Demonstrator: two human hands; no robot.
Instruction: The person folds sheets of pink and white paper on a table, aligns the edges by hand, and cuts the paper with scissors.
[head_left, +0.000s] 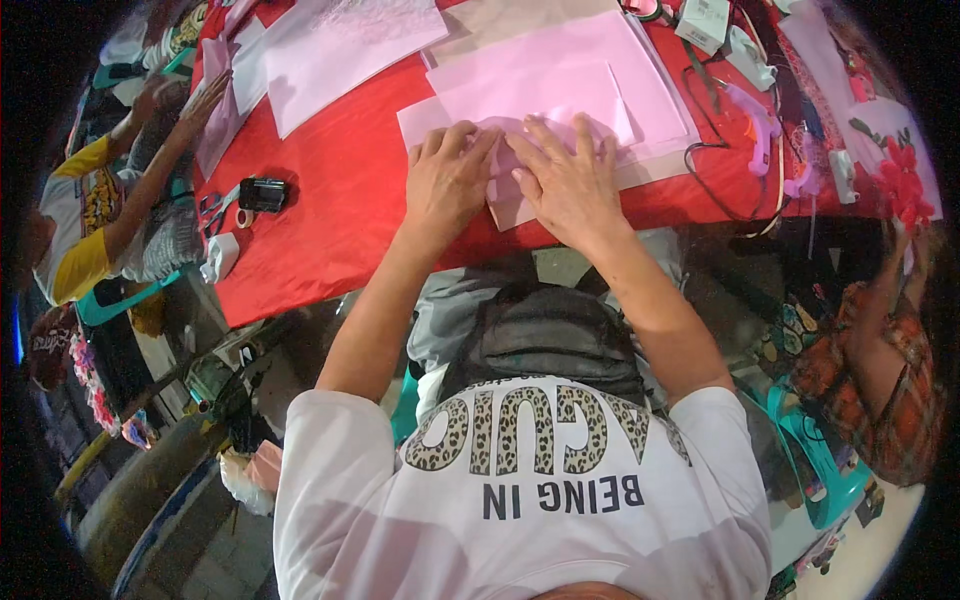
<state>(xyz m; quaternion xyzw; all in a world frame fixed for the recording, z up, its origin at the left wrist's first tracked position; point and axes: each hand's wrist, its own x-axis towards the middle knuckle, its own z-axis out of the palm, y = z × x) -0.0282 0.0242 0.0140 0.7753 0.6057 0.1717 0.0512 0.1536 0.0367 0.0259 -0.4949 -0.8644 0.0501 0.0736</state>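
Both of my hands rest on thin pink sheets (537, 90), which look like paper or tissue, at the near edge of the table. My left hand (448, 176) lies on the sheets' left part with its fingers bent and their tips down. Beside it, my right hand (566, 180) is spread flatter over the pink layers, fingers apart. The thumb side of each hand faces the other, with a small gap between them. A pale pink corner (510, 210) sticks out below the hands. Part of the sheets is hidden under my fingers.
Red cloth covers the table (337, 195). Further left lie white sheets (337, 60), scissors (219, 210) and a black container (262, 195). Purple glue guns (759, 127) with cords lie right. One person (90, 210) sits left; another at right holds red flowers (900, 180).
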